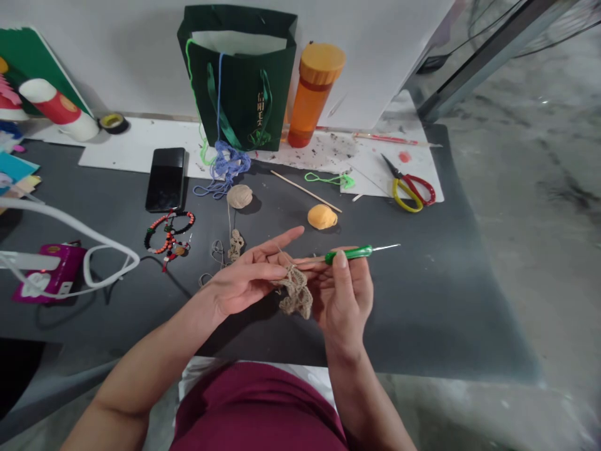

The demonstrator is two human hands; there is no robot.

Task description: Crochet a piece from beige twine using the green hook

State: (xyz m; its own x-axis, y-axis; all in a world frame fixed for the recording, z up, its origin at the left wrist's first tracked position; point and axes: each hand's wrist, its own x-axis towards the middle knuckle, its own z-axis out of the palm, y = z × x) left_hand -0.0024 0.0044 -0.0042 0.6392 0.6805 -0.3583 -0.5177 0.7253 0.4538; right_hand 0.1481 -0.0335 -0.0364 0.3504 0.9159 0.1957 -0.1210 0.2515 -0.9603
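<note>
My left hand (251,274) pinches a beige crochet piece (297,293) between thumb and fingers, its index finger stretched out. The ruffled piece hangs down between my two hands. In my right hand (345,288) lies a crochet hook (350,254) with a green handle, gripped under the thumb; a thin metal end points right, and the other end reaches the top of the crochet piece. Beige yarn runs over my left fingers. Beyond that hand are a smaller beige crocheted bit (235,245) and a ball of beige yarn (239,196).
Behind my hands are a yellow ball (322,217), a thin stick (305,190), scissors (408,185) and blue yarn (228,164). A green paper bag (239,88) and an orange bottle (315,94) stand at the back. Left are a phone (166,180), beaded bracelets (169,235) and a white lamp arm (94,235).
</note>
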